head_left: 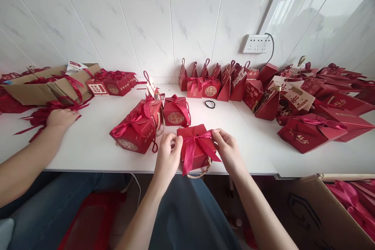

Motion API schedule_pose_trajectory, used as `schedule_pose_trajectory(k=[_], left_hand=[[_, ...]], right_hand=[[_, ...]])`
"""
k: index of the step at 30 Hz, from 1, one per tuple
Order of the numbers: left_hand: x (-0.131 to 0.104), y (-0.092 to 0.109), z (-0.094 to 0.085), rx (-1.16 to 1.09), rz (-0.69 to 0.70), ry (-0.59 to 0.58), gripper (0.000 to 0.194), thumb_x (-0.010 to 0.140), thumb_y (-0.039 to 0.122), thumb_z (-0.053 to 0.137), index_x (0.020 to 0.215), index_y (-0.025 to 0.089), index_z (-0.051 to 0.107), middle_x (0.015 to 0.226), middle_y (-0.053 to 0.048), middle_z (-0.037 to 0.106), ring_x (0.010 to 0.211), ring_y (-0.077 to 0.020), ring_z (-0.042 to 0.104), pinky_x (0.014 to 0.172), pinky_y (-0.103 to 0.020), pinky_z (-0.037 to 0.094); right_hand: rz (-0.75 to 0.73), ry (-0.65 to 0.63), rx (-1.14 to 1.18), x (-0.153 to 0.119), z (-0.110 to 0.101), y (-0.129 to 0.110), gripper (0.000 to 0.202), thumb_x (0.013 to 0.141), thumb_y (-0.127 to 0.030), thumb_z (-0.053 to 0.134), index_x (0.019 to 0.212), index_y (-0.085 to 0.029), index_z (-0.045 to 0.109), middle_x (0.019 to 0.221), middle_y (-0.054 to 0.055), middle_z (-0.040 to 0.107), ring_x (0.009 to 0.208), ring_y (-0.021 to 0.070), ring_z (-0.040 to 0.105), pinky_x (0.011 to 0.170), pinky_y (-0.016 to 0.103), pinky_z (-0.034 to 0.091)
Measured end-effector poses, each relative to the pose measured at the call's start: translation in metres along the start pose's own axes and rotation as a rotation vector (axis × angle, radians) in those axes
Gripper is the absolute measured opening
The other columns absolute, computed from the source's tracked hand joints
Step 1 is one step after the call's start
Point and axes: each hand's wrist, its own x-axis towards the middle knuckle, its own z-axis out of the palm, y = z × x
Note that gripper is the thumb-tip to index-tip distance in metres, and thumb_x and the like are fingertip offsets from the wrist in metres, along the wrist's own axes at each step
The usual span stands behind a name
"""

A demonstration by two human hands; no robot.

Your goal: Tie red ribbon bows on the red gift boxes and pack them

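A red gift box (199, 157) sits at the table's front edge, right in front of me. Around it runs a red satin ribbon (190, 152), tied in a bow on top with two tails hanging down the front. My left hand (167, 151) pinches the bow's left side. On the other side, my right hand (227, 147) has its thumb and fingers closed on the right loop. A twisted gold cord (202, 174) droops below the box's front. Close behind stands another ribboned box (177, 114); further left are larger tied red boxes (134, 131).
A co-worker's hand (61, 119) rests on loose red ribbons at the left, beside an open cardboard box (35, 93). Several red boxes (225, 86) line the wall. More boxes (310, 133) crowd the right. A carton (304, 207) stands below. A black band (209, 104) lies on the white table.
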Motion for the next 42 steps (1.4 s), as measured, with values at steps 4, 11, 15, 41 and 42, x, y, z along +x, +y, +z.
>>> schedule_pose_trajectory(k=[4,11,15,41,42], left_hand=[[0.005,0.001,-0.006,0.006,0.011,-0.049,0.029,0.084,0.038,0.047,0.061,0.021,0.04,0.063,0.002,0.045,0.063,-0.0134,0.053,0.061,-0.024,0.045],[0.011,-0.004,-0.009,0.016,0.03,-0.082,0.03,0.082,0.04,0.048,0.062,0.02,0.043,0.071,0.001,0.053,0.071,-0.0153,0.058,0.07,-0.028,0.048],[0.017,-0.009,-0.009,0.179,0.201,0.085,0.021,0.081,0.036,0.053,0.068,0.02,0.046,0.078,-0.002,0.055,0.08,-0.0188,0.057,0.078,-0.033,0.047],[0.021,0.021,-0.004,0.366,0.391,-0.274,0.01,0.084,0.026,0.055,0.077,0.021,0.059,0.094,-0.003,0.06,0.098,-0.0206,0.056,0.088,-0.036,0.046],[0.021,0.021,-0.004,0.365,0.393,-0.271,0.009,0.084,0.026,0.055,0.077,0.021,0.059,0.094,-0.003,0.06,0.098,-0.0208,0.056,0.088,-0.036,0.046]], right_hand=[[-0.573,0.065,-0.487,-0.025,-0.001,-0.021,0.03,0.085,-0.046,0.057,0.101,-0.02,0.053,0.099,0.009,0.059,0.094,0.0223,0.058,0.079,0.037,0.048],[-1.134,-0.286,-1.078,-0.042,0.017,-0.015,0.027,0.094,-0.012,0.045,0.119,-0.014,0.054,0.113,0.012,0.066,0.112,0.0229,0.058,0.104,0.046,0.035],[-1.21,-0.198,-0.858,-0.037,0.014,0.002,0.021,0.091,-0.007,0.048,0.108,-0.015,0.059,0.104,0.009,0.071,0.104,0.0196,0.063,0.097,0.04,0.045],[-0.318,0.058,-0.639,-0.051,-0.02,-0.013,0.039,0.095,-0.037,0.035,0.063,-0.019,0.048,0.059,0.001,0.049,0.053,0.0132,0.043,0.05,0.027,0.035],[-0.16,-0.018,-0.601,-0.049,-0.02,-0.013,0.043,0.095,-0.044,0.034,0.063,-0.019,0.049,0.059,0.0,0.049,0.053,0.0132,0.043,0.05,0.026,0.034]])
